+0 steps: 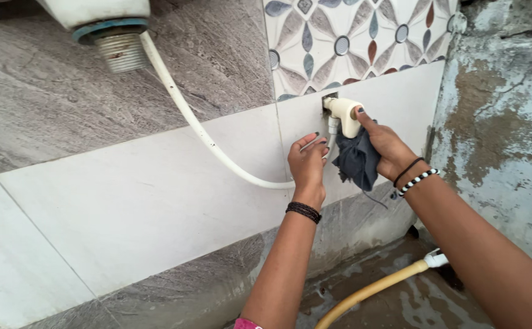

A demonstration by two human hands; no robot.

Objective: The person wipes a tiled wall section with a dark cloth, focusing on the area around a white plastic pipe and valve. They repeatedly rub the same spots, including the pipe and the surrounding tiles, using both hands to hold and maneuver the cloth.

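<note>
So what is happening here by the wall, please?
A person works at a cream wall valve. The right hand presses on the valve and holds a dark cloth beneath it. The left hand holds the white hose where it joins the valve. A yellow hose lies on the wet floor.

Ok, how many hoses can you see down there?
2: a white hose curving along the wall from the basin outlet to the valve, and a yellow hose on the wet floor. Others may be out of frame.

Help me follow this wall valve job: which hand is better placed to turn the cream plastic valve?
Probably the right hand: it rests on the cream plastic valve, holding a dark cloth. The left hand is at the white hose connection below.
</note>
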